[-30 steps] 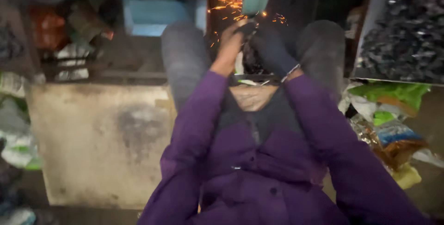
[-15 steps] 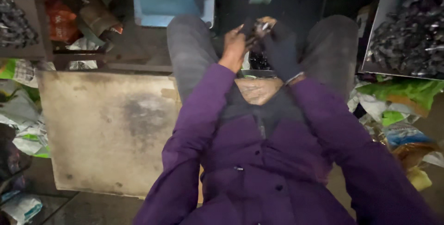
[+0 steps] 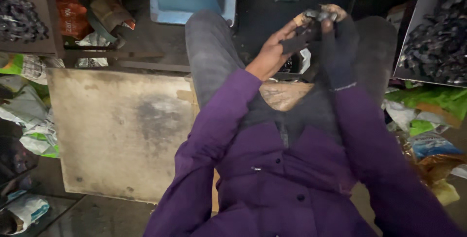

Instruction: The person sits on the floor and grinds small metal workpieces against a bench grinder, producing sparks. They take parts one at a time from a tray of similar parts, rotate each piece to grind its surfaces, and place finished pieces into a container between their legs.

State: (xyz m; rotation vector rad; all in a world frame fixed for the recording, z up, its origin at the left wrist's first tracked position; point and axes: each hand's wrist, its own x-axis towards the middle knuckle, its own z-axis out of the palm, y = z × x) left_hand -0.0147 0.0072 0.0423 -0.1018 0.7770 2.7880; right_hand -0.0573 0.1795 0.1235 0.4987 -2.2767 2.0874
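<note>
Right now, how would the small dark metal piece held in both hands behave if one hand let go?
The metal piece looks rigid and probably heavy for its size. The left hand pinches it with bare fingers, the right hand wears a dark glove, so grip seems firm; its irregular shape likely would not roll.

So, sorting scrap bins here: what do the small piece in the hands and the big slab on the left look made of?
Small piece: probably metal, dark with dull grey glints. Slab: perhaps board or plywood; matte beige, stained, chipped corner.
</note>
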